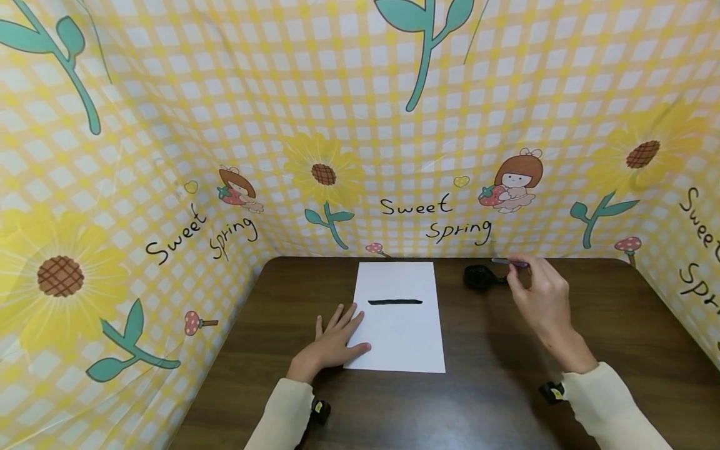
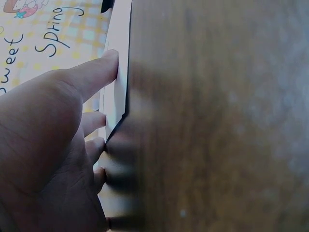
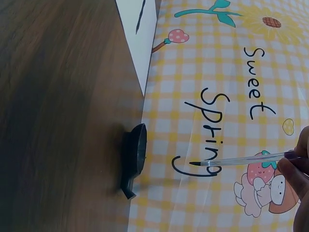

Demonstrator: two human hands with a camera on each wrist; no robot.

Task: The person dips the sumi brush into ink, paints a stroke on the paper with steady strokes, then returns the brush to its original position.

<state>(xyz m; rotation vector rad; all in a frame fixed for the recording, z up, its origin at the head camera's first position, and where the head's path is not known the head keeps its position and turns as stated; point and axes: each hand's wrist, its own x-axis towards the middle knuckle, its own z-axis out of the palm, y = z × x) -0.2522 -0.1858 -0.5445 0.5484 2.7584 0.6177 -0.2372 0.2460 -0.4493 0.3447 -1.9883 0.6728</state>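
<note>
A sheet of white paper [image 1: 402, 340] lies on the table, with one thick dark horizontal stroke [image 1: 395, 302] across its upper half. My left hand [image 1: 333, 340] rests with spread fingers on the paper's left edge; the left wrist view shows its thumb [image 2: 99, 72] over the sheet. Between thumb and fingers, my right hand [image 1: 540, 294] pinches a slim brush [image 3: 241, 160] with a clear barrel and a dark pointed tip. That tip is raised in the air near a small black spoon-shaped dish [image 1: 478, 277], which sits right of the paper. I cannot tell what the dish holds.
The brown wooden table [image 1: 478, 412] meets a yellow checked cloth [image 1: 360, 125] at its back and sides. Sunflowers, cartoon figures and lettering are printed on the cloth. Small black devices [image 1: 552, 392] sit at both wrists.
</note>
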